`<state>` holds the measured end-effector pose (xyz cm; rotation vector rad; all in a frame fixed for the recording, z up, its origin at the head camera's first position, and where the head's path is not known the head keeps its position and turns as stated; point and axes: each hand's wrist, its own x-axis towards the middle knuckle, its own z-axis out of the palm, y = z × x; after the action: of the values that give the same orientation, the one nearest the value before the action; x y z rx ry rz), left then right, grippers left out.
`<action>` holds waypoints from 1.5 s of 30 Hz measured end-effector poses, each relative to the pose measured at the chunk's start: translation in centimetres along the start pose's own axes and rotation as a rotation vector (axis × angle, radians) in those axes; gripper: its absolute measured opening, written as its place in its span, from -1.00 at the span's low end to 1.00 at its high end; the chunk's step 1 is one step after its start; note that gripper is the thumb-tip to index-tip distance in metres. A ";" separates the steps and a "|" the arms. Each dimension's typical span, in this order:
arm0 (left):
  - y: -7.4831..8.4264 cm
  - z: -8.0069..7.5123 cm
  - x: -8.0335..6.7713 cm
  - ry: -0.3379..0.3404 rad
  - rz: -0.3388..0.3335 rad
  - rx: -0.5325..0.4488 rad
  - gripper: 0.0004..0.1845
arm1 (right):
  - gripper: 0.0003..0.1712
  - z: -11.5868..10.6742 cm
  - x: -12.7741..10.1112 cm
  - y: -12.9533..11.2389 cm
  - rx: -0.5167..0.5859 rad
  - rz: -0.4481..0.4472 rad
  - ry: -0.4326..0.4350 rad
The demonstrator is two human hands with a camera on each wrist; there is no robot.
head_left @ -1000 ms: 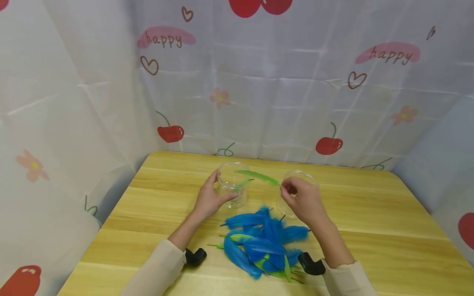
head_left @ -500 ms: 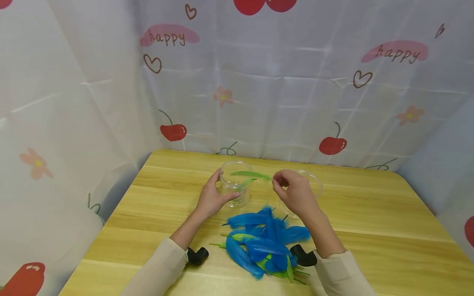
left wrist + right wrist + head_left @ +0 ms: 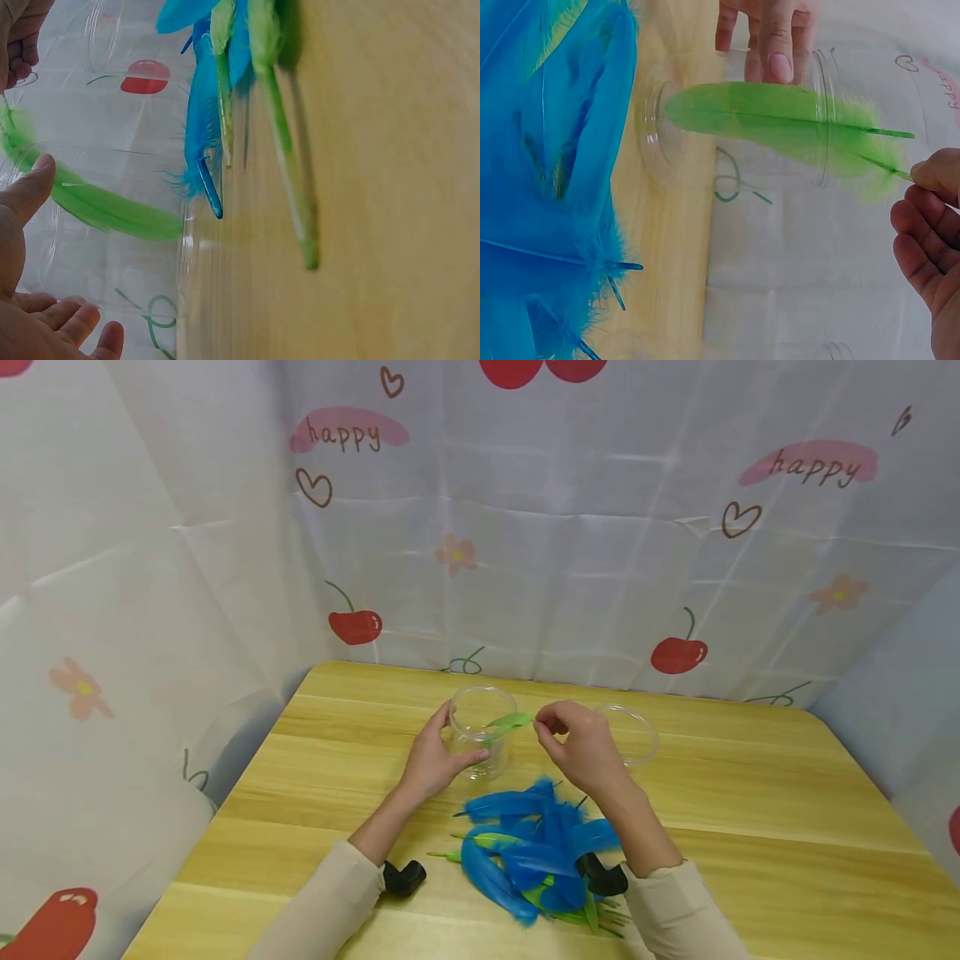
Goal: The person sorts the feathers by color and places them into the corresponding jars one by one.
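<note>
beside jar (image 3: pixel 480 731), blue feathers (image 3: pixel 536 847), second jar (image 3: pixel 630 735)

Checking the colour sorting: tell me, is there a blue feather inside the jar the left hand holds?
No, the clear jar held by the left hand contains only green feathers.

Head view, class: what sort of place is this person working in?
Probably a small craft or sorting corner set up for recording: a wooden table hemmed in by a cherry-print cloth, with loose feathers and clear jars.
</note>
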<state>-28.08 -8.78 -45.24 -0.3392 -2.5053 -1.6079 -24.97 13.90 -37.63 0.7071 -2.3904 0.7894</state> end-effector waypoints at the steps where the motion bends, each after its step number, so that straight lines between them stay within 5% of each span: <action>1: 0.0 0.1 0.0 0.000 -0.004 -0.001 0.06 | -0.89 0.0 0.0 0.0 0.003 0.000 0.000; 16: -0.1 0.2 0.0 -0.003 0.004 -0.018 0.04 | -0.88 -0.1 -0.6 -0.4 -0.002 0.013 -0.022; 35: -0.1 -0.1 0.0 -0.008 0.001 0.000 0.08 | -0.83 -1.9 -1.1 -1.9 -0.002 -0.156 0.064; 45: -0.3 0.0 0.1 -0.008 0.005 0.007 0.06 | -0.79 -2.0 -1.8 -2.9 0.025 -0.234 0.003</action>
<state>-28.27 -8.93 -45.45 -0.3515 -2.5135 -1.5993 -21.27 13.78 -36.30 0.9737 -2.2457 0.7209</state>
